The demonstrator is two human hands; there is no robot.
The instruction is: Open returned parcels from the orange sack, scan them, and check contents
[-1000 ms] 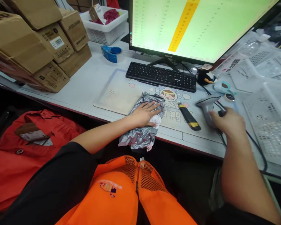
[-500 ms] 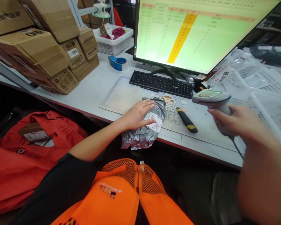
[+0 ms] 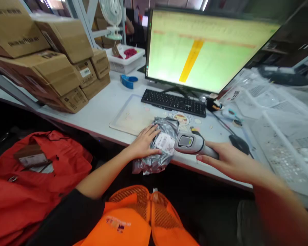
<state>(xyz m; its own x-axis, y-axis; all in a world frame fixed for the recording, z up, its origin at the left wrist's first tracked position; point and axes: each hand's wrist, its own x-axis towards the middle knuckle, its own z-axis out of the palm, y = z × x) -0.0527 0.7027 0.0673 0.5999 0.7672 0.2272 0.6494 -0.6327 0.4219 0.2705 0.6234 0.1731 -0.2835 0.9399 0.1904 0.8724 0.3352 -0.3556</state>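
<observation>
A crinkled silver parcel [image 3: 159, 157] with a white label [image 3: 165, 142] lies at the front edge of the white desk [image 3: 102, 109], partly hanging over it. My left hand [image 3: 143, 140] rests on the parcel's left side, fingers curled onto the foil. My right hand [image 3: 227, 160] grips a grey barcode scanner [image 3: 191, 143], whose head sits right beside the label. A black and yellow utility knife is mostly hidden behind the scanner.
A monitor [image 3: 207, 51] with a green spreadsheet and a black keyboard [image 3: 174, 102] stand behind a desk mat [image 3: 130, 116]. Cardboard boxes [image 3: 53, 71] are stacked at left. White mesh baskets [image 3: 284, 136] crowd the right. A red sack [image 3: 28, 177] lies lower left.
My right hand has lifted the scanner from the desk and swung it left and down to the parcel's label. My left hand stayed on the parcel. The view tilted upward.
</observation>
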